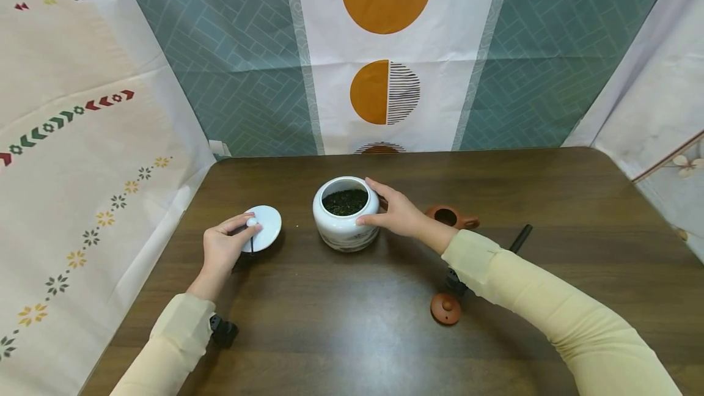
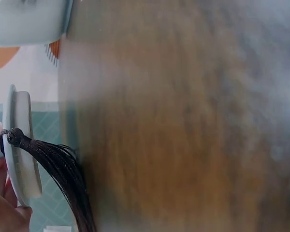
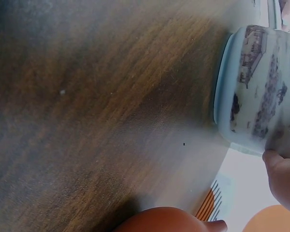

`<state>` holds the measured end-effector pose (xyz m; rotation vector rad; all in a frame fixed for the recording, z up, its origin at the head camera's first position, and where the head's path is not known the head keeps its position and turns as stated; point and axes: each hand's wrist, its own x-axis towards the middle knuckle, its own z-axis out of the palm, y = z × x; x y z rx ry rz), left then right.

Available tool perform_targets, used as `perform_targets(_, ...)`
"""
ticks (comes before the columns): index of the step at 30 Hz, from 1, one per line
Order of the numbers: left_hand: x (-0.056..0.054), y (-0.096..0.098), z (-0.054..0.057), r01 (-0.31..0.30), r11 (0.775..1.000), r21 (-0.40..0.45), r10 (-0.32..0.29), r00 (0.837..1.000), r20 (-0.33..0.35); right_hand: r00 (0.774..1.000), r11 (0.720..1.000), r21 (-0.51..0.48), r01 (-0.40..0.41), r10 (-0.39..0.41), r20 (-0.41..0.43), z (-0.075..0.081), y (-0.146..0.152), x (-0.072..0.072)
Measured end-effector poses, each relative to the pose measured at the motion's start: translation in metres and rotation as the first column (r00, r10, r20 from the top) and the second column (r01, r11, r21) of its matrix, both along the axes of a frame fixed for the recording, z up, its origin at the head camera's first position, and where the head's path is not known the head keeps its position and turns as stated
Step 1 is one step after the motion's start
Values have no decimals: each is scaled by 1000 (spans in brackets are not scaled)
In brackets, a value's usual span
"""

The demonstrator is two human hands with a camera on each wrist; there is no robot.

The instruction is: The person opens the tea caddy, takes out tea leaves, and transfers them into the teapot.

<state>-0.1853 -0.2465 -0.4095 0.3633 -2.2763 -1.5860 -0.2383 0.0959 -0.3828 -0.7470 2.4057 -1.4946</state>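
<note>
A white ceramic tea jar [image 1: 346, 234] stands uncovered on the table, dark loose tea leaves [image 1: 345, 201] inside it. My right hand [image 1: 400, 209] grips the jar's right side near the rim, thumb in front and fingers behind. Brown painted scenery on the jar's wall shows in the right wrist view. To the left, my left hand [image 1: 225, 243] pinches the knob of the white jar lid [image 1: 268, 229], which is held tilted over the table. From the knob hangs a black tassel [image 2: 58, 159], clearest in the left wrist view.
Behind my right forearm sits a brown clay teapot [image 1: 447, 216], its top open. The teapot's small round lid [image 1: 445, 309] lies nearer the front. A black stick-like thing [image 1: 520, 238] is partly covered by my right sleeve. Patterned cloth hangs beyond the table's back edge.
</note>
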Motion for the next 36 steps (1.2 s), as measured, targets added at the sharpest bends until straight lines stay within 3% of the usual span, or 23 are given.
perform_targets(7,-6,4,-6,69,997,-21,-67,993,93,1000,1000,-2,0,0,7,1,1,0)
perform_targets(13,-11,8,-12,130,991,23,-132,984,121,1000,1000,-4,10,-10,4,1,1,-2)
perform_targets(22,-10,10,-17,216,976,12,-215,962,167,1000,1000,-1,-2,2,1,-1,2,-1)
perform_targets(36,-12,16,-17,253,966,-52,-238,951,200,1000,1000,28,11,-11,-2,1,1,1)
